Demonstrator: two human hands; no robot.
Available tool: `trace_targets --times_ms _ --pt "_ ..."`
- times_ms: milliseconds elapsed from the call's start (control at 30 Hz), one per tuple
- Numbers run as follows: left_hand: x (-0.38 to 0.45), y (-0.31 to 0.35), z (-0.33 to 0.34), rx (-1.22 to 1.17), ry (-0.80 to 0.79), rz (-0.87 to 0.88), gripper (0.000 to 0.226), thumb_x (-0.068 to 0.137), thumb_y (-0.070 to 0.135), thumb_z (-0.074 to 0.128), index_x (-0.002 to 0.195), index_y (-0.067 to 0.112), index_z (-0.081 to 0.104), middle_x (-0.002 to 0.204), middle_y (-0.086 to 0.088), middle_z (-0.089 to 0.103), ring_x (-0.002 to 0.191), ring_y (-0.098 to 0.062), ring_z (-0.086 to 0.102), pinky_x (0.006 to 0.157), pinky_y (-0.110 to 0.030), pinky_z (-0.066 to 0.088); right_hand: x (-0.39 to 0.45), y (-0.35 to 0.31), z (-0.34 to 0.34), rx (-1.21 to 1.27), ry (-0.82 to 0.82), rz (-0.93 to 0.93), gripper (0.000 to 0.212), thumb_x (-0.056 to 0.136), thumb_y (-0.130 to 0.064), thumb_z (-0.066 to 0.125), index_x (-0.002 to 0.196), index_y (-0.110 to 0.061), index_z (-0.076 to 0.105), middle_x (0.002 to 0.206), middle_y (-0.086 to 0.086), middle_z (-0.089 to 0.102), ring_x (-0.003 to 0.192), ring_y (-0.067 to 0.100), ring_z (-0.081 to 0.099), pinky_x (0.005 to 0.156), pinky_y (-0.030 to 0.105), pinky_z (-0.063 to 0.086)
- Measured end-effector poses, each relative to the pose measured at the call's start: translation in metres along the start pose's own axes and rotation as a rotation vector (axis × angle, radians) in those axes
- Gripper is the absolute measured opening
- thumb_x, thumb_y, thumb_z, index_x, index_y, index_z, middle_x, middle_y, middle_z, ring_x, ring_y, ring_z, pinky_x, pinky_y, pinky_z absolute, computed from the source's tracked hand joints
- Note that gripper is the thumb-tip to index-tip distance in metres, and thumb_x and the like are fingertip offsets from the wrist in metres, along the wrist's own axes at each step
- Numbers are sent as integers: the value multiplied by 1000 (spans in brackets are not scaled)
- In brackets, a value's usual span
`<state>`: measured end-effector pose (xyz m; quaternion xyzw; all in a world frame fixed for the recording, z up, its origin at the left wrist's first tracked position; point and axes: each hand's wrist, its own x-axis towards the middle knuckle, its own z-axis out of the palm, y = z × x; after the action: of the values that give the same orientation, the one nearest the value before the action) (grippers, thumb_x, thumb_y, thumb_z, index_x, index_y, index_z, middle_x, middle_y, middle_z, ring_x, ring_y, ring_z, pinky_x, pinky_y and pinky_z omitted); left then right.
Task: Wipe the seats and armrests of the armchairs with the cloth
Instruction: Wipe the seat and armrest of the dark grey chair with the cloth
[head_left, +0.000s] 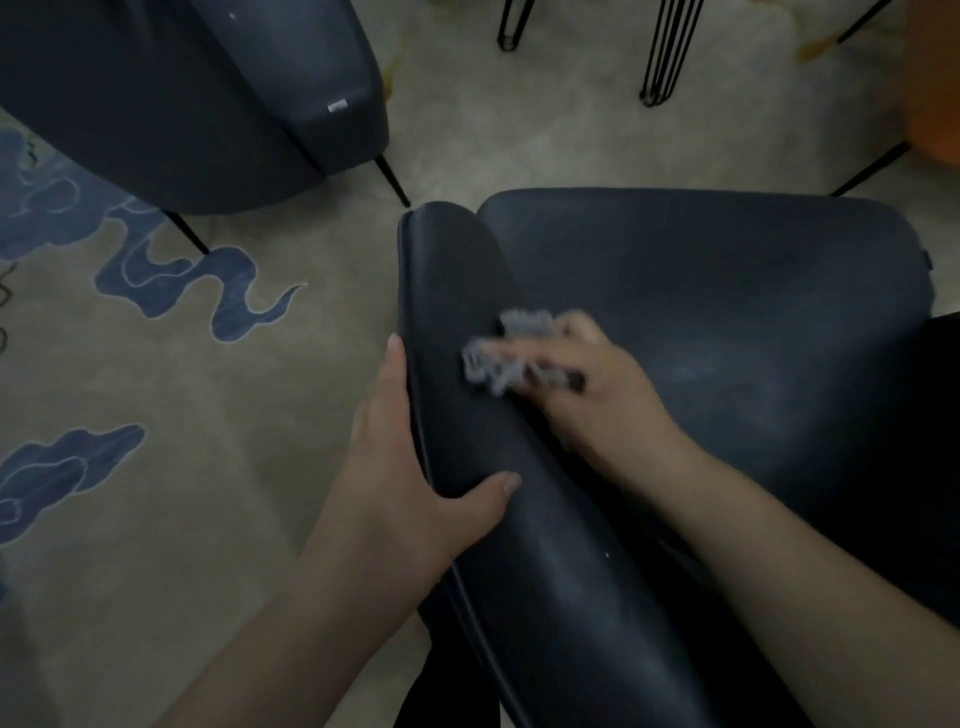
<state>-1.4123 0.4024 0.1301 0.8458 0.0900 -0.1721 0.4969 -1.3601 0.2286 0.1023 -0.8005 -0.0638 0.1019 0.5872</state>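
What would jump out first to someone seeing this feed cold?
Centre frame, the right hand presses a crumpled pale cloth onto the dark armrest, blurred as if mid-wipe. The left hand grips that armrest's outer edge, thumb on top. A second dark armchair sits at upper left on a beige rug with blue cloud shapes.

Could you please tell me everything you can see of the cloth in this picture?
The cloth is small, pale grey and crumpled, blurred so its weave is unclear. It is bunched under the fingers of the right hand, pressed against the inner side of the dark armrest beside the seat.
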Motion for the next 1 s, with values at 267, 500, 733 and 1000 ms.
trace_targets --times_ms 267,500,733,1000 --pt "-40 11 23 108 96 -36 118 61 36 80 151 39 4 157 13 22 143 -5 23 113 -39 33 6 9 -2 -98 84 3 34 88 -20 66 117 -37 62 92 -12 36 86 -18 43 81 -4 30" --pt "-56 25 34 288 102 -89 112 70 34 77 154 27 3 161 9 8 145 1 7 110 -15 15 -38 12 -17 -103 -64 -36 34 88 -21 66 117 -38 62 89 -12 36 81 -7 45 76 0 32" --pt "-78 22 41 276 109 -104 111 68 45 71 154 25 5 159 4 23 144 -9 25 115 -34 30 -106 10 -38 -47 -174 -151 32 85 -34 65 112 -50 63 99 -17 41 97 -1 52 86 7 40" --pt "-100 12 46 41 111 -173 110 64 46 74 150 45 7 147 16 42 128 -6 48 105 -38 44 -93 38 -62 -50 99 90 35 87 -18 67 114 -38 60 88 -7 39 79 -6 47 81 0 32"
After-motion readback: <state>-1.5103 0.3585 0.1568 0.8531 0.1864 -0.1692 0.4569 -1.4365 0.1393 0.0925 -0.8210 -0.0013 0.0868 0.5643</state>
